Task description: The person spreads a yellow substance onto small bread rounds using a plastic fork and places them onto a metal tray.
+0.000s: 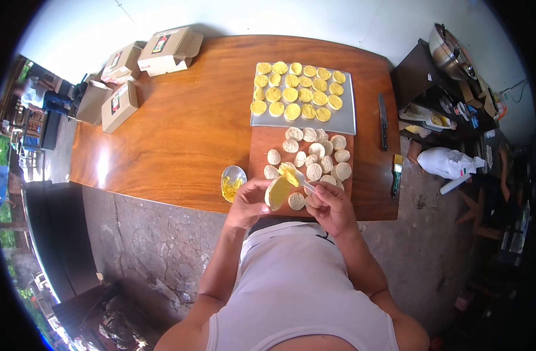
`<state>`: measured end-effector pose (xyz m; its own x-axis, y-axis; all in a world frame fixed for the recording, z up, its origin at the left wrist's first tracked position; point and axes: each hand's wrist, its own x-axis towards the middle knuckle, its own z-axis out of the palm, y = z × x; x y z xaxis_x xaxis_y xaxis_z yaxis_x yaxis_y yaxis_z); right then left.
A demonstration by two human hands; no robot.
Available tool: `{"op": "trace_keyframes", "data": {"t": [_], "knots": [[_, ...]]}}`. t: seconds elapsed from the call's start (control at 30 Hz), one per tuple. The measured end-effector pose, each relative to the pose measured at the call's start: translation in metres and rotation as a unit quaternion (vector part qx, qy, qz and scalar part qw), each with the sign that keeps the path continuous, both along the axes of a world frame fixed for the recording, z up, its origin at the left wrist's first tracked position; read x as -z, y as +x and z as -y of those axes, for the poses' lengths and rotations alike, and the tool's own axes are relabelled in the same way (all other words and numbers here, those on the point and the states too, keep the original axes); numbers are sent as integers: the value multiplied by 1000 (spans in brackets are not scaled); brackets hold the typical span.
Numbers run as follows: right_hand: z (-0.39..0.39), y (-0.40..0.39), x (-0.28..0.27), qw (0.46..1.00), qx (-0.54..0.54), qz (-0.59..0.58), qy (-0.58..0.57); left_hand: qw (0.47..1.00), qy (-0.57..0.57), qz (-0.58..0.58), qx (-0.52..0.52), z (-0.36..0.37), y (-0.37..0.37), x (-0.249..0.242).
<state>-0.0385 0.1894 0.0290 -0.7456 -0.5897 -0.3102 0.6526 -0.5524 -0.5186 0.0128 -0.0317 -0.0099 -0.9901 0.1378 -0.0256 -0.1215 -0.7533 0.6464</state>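
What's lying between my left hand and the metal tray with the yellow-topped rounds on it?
In the head view, plain bread rounds lie there, on the reddish board between your left hand and the tray.

Nothing legible; printed labels on cardboard boxes too small to read.

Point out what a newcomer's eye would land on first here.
Probably the yellow-topped rounds, lined up on the metal tray toward the table's far side. Next, at the near edge, the left hand holding a yellow-coated round and the right hand a pale utensil loaded with yellow spread. Plain rounds lie scattered just before the tray.
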Motion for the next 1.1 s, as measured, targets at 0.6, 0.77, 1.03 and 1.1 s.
{"op": "trace_keyframes", "data": {"t": [0.6,0.77,1.03,1.1], "knots": [[-4,5,-18,821,112,-458,322,988,135,65,-39,-6,-8,-18],[2,15,-28,723,152,-555,383,996,74,30,-48,-8,-11,-27],[8,20,-26,651,146,-617,417,993,13,-18,-120,-11,-22,-28],[4,16,-33,655,126,-615,422,992,1,-22,-125,-6,-25,-27]]}}
